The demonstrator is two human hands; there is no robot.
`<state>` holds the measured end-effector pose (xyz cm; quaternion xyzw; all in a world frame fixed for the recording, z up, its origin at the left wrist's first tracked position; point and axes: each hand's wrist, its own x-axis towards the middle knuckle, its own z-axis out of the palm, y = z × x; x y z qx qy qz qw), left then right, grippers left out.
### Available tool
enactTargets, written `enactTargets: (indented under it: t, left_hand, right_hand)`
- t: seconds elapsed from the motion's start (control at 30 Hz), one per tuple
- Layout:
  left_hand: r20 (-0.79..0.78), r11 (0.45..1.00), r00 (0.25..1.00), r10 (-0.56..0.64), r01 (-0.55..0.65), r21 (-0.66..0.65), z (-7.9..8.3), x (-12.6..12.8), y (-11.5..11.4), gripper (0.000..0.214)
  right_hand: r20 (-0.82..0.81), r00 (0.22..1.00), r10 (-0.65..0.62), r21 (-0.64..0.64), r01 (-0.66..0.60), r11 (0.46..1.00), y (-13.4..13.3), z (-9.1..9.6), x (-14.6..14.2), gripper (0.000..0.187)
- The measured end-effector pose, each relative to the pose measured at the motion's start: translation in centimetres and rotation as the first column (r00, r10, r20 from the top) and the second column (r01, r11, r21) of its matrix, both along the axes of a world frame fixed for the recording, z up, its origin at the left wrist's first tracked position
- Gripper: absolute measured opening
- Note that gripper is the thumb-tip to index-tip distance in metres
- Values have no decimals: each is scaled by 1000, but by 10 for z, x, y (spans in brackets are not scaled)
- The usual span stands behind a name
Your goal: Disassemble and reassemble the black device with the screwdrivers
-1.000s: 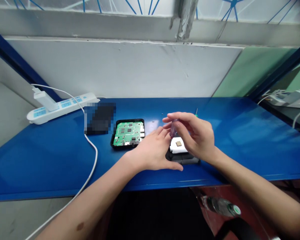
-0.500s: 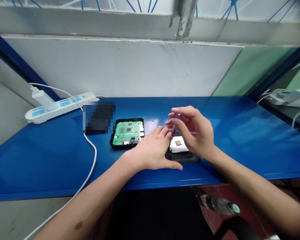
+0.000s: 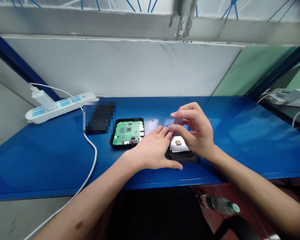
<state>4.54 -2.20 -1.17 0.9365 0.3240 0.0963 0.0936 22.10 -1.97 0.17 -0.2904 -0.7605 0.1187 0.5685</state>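
My left hand (image 3: 153,148) lies flat with its thumb spread, its fingers over the left side of a black plastic cover (image 3: 181,156). A white metal plate (image 3: 181,145) with a small tan pad (image 3: 178,142) sits inside that cover. Above the plate's far left corner, my right hand (image 3: 196,130) pinches a small screwdriver (image 3: 178,122) with a clear purplish handle, held upright. Fingers hide its tip and part of the cover. Left of my hands rests an open black case (image 3: 111,140) containing a green circuit board (image 3: 126,131).
Tiny dark screws (image 3: 152,120) lie on the blue table (image 3: 240,140) beyond my left hand. A blurred dark object (image 3: 100,118), a white power strip (image 3: 83,99) and a white cable (image 3: 95,156) occupy the left side. Below the table edge lies a plastic bottle (image 3: 221,205).
The fingers of my right hand have shifted their hold on the screwdriver handle, now bent more closely around it. My left hand stays in place.
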Motion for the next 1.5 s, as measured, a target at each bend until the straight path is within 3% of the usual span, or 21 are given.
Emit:
enactTargets:
  t: [0.13,0.27,0.37,0.53,0.63,0.73,0.93,1.1,1.5]
  left_hand:
    - [16,1000,1000,-6,5,15,-1,0,1,95]
    - [32,1000,999,-14,13,23,-2,-1,1,94]
    - [37,999,999,-23,22,25,-1,-1,1,91]
    - [25,999,999,-25,24,39,-2,-1,1,94]
    - [19,999,1000,-24,23,43,-2,-1,1,97]
    - [11,999,1000,-25,24,45,-2,-1,1,97]
    - [14,999,1000,-25,24,44,-2,-1,1,96]
    - [9,999,1000,-27,26,40,-1,0,1,97]
    - [-26,999,1000,-14,15,37,2,1,0,97]
  right_hand:
    - [-16,998,-60,4,60,998,0,-1,0,28]
    - [-69,998,0,-121,-9,993,-3,-6,0,40]
    - [-67,997,26,-148,-35,988,-5,-7,0,34]
    - [-33,999,-21,-75,18,997,-2,-4,1,20]
    - [-28,998,-61,-16,61,998,-1,-2,1,21]
    - [-23,996,-82,-39,81,996,-1,-3,0,24]
    - [-24,1000,0,-89,-2,996,-5,-4,2,30]
    - [11,1000,-1,-27,2,1000,-2,0,2,18]
    - [36,993,-110,107,106,989,1,1,2,20]
